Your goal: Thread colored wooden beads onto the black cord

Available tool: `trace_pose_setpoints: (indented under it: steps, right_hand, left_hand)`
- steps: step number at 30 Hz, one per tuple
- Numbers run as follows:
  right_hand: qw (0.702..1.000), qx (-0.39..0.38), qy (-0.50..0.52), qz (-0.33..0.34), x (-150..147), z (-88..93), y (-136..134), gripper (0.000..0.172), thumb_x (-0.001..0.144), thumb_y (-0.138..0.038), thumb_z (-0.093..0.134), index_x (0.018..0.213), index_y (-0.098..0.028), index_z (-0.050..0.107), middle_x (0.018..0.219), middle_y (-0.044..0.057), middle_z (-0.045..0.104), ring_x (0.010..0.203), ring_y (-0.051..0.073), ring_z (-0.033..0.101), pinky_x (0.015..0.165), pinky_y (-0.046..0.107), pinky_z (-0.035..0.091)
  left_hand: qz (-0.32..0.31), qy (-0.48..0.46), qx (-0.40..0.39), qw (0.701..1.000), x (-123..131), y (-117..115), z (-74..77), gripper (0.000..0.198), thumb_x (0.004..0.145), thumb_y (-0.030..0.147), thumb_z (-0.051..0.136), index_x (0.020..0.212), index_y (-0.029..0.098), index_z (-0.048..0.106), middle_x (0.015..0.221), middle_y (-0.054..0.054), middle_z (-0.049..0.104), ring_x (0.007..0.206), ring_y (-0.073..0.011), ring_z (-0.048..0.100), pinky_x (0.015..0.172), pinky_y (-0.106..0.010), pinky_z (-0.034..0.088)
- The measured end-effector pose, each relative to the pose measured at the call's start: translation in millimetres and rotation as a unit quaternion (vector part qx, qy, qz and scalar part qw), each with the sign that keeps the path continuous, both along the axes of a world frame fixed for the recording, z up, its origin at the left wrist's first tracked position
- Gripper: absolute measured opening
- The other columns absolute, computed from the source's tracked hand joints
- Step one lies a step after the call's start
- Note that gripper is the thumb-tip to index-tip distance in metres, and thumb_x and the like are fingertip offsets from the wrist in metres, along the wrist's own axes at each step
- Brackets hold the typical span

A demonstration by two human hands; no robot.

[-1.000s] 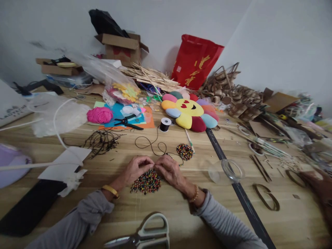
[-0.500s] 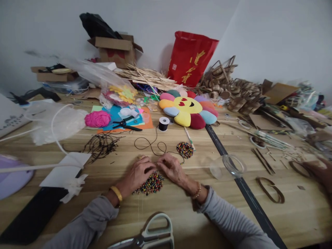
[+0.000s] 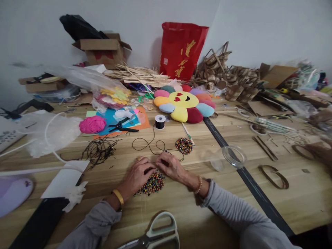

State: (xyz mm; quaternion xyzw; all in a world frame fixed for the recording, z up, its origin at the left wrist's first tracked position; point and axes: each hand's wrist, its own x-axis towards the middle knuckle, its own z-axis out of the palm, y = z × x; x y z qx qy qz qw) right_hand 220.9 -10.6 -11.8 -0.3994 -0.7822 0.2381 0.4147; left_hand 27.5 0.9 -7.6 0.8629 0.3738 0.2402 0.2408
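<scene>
My left hand [image 3: 137, 173] and my right hand [image 3: 171, 166] meet fingertip to fingertip above a pile of small coloured beads [image 3: 152, 183] on the wooden table [image 3: 181, 207]. Both hands are closed in a pinch; what they pinch is too small to name. A thin black cord [image 3: 149, 145] runs from the fingers to a black spool [image 3: 160, 121]. A strung bunch of beads [image 3: 184, 145] lies just beyond my right hand.
Large scissors [image 3: 155, 237] lie at the near edge. A clear plastic cup [image 3: 229, 157] lies on its side to the right. A flower cushion [image 3: 183, 103], pink yarn [image 3: 92, 124], small black scissors [image 3: 121, 128], a red bag [image 3: 181, 50] and wooden scraps crowd the back.
The view has shifted, so everything sits a little further left and up. My hands have stayed together over the bead pile, with the left hand lowered onto it.
</scene>
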Motion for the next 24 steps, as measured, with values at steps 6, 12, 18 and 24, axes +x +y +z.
trace_pose_setpoints:
  steps: [6,12,18,24]
  right_hand:
    - [1.000,0.012,0.007,0.005,0,-2.7,1,0.017,0.095,-0.024,0.054,0.081,-0.017,0.060,0.076,0.003,0.060,0.070,0.015,0.056,0.064,0.025,0.044]
    - [1.000,0.004,0.001,0.009,0,-0.7,-1,0.015,0.095,-0.022,0.054,0.081,-0.018,0.060,0.076,0.003,0.061,0.069,0.015,0.056,0.063,0.025,0.045]
    - [1.000,0.011,0.009,0.027,0,2.0,-7,0.015,0.095,-0.020,0.053,0.081,-0.018,0.059,0.075,0.003,0.062,0.067,0.014,0.057,0.061,0.025,0.045]
    - [0.999,0.022,0.008,0.036,1,-0.5,-12,0.014,0.095,-0.020,0.053,0.082,-0.018,0.058,0.073,0.002,0.060,0.065,0.014,0.055,0.058,0.024,0.043]
  left_hand:
    - [0.000,0.005,-0.005,1.000,0,0,-0.9,0.011,0.088,0.015,0.062,0.086,0.016,0.073,0.084,-0.006,0.064,0.084,-0.0206,0.059,0.080,-0.035,0.046]
    - [0.006,0.005,0.003,1.000,2,0,-0.2,0.010,0.086,0.015,0.063,0.082,0.018,0.072,0.084,-0.005,0.065,0.085,-0.0207,0.059,0.080,-0.035,0.046]
    - [0.015,0.007,0.024,1.000,3,-3,0.5,0.012,0.085,0.013,0.063,0.076,0.018,0.068,0.081,-0.004,0.063,0.083,-0.0206,0.056,0.078,-0.034,0.046]
    - [0.023,-0.007,0.014,1.000,3,-5,1.2,0.011,0.084,0.011,0.062,0.077,0.018,0.067,0.080,-0.004,0.064,0.084,-0.0212,0.057,0.079,-0.035,0.045]
